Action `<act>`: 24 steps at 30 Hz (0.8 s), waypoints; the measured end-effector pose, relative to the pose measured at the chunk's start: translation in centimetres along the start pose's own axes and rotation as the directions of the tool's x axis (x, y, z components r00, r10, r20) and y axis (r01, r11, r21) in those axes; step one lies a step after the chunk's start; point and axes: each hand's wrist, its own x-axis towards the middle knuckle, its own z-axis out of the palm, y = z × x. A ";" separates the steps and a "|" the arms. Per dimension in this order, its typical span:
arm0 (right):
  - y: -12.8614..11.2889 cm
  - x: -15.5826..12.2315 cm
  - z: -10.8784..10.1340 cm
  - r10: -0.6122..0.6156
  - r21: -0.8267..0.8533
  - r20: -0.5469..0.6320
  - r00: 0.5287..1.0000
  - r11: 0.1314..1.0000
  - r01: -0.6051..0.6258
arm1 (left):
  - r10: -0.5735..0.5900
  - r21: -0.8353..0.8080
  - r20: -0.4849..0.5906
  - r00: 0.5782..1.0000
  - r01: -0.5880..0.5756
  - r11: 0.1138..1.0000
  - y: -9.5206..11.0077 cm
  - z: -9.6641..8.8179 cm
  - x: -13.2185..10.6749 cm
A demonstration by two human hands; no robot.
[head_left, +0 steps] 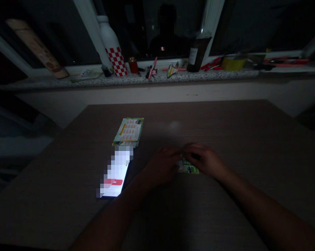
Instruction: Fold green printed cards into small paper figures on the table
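Dim light; fine detail poor. Far left, beyond the left hand, a tan tube [37, 47] leans on the sill [92, 83]. Left of the left forearm: phone [117, 190], screen lit, lying on the table [225, 122]. Stack [130, 130] of printed sheets just past the phone's far end, ahead and left of the left hand. Checked bottle [116, 57] upright on the sill behind it.

Left hand [164, 165]: palm down, fingers bent, tips at the card's left and far side. Cannot tell if it grips or only presses. Card [190, 169], green, on the table between the hands, mostly covered. Right hand [203, 158]: fingers curled, tips near the left's at the card's far side; cannot tell whether they pinch anything.

Step in hand, my reading: close two-handed fingertip work on the card. Next move probably calls for the left steadying it, the right fingertips kept precise.

Right of the right hand, bare tabletop; beyond, tape [233, 63] on the sill.
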 end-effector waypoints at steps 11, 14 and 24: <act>-1.1 -0.7 -2.3 -0.088 0.009 0.292 0.952 0.996 0.090 | 0.055 -0.026 0.096 0.994 -0.053 0.998 -0.5 -0.5 -0.3; -1.0 -0.6 -2.3 -0.086 0.013 0.301 0.950 0.996 0.086 | 0.059 -0.030 0.110 0.992 -0.056 0.998 -0.7 -0.7 -0.2; -0.9 -0.6 -2.5 -0.091 -0.009 0.358 0.929 0.995 0.101 | 0.063 -0.036 0.109 0.992 -0.059 0.998 -0.8 -0.7 -0.4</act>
